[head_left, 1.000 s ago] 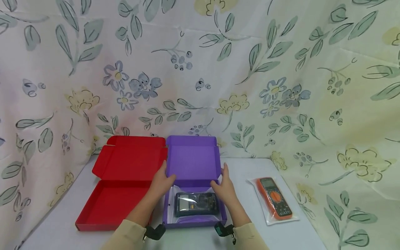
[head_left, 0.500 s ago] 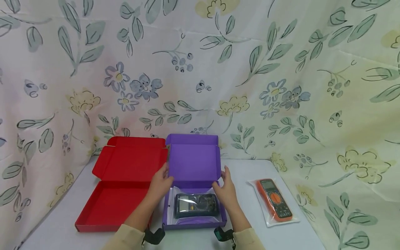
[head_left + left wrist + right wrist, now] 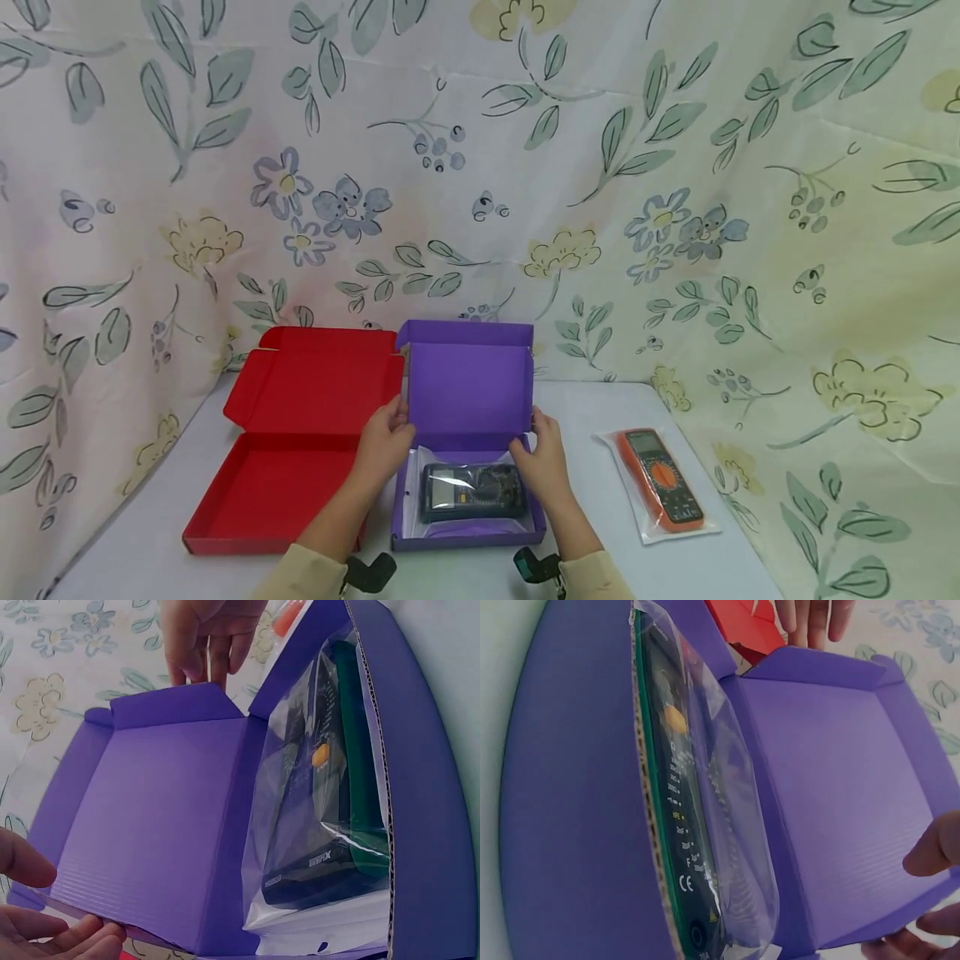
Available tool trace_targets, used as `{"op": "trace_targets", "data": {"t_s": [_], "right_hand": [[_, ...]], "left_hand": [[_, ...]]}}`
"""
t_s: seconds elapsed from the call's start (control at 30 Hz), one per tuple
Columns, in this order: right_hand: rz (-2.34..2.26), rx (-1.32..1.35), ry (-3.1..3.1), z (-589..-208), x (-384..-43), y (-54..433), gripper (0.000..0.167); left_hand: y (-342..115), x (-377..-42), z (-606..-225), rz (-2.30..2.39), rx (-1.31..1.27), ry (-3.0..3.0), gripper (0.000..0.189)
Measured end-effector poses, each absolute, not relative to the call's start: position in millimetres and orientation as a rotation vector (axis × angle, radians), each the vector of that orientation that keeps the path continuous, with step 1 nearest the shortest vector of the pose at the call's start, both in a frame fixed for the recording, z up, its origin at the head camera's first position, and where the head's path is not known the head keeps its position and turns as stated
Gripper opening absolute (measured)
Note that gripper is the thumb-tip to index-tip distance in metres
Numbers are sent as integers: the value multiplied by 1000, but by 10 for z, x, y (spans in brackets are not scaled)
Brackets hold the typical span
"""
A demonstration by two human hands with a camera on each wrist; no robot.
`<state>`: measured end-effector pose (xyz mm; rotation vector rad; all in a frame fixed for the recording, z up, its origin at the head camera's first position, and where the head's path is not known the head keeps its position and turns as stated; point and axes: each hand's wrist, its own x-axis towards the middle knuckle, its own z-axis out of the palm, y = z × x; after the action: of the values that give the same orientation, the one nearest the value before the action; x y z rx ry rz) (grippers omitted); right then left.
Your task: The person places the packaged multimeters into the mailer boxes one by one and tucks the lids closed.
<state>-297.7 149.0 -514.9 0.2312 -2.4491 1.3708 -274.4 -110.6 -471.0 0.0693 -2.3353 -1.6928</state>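
Note:
A purple cardboard box point(image 3: 468, 542) stands with its lid point(image 3: 471, 387) raised at the back. In it lies a dark multimeter point(image 3: 472, 492) with a green edge, inside a clear plastic bag point(image 3: 292, 919). My left hand point(image 3: 384, 442) is at the lid's left side, its fingers point(image 3: 82, 941) against the outer edge and its thumb point(image 3: 22, 859) apart on the inner side. At the right side, my right hand point(image 3: 543, 458) has its fingers point(image 3: 904, 946) behind the lid's edge, the thumb point(image 3: 934, 844) in front of the lid.
An open red box point(image 3: 270, 546) stands just left of the purple one, its lid point(image 3: 322, 392) leaning back. To the right, an orange multimeter point(image 3: 660, 479) in a clear bag lies on the white table point(image 3: 592, 492). A floral cloth point(image 3: 480, 167) hangs behind.
The purple lid has tilted slightly up and shifted a little to the right. My right hand's fingers have come down and in to the lid's side; my left hand's fingers have drawn in.

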Motion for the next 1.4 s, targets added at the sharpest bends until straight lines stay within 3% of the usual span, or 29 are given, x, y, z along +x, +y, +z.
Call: {"op": "trace_targets", "data": {"t_s": [0.23,0.87,1.4], "right_hand": [[1364,257,-2421,-5150,-2926,1475,60],[1354,268,-2392,-5198,-2902,1461,65],[1538,290,-2256,-5252,-2865,1511,47]], "left_hand": [[-1097,-2742,-4750,-1678,53,-2319,59],[-1078,-2708,-4786,-1689,44,-2284,47],[-1101,-2632,-4819,-1626,127,-2307,38]]}}
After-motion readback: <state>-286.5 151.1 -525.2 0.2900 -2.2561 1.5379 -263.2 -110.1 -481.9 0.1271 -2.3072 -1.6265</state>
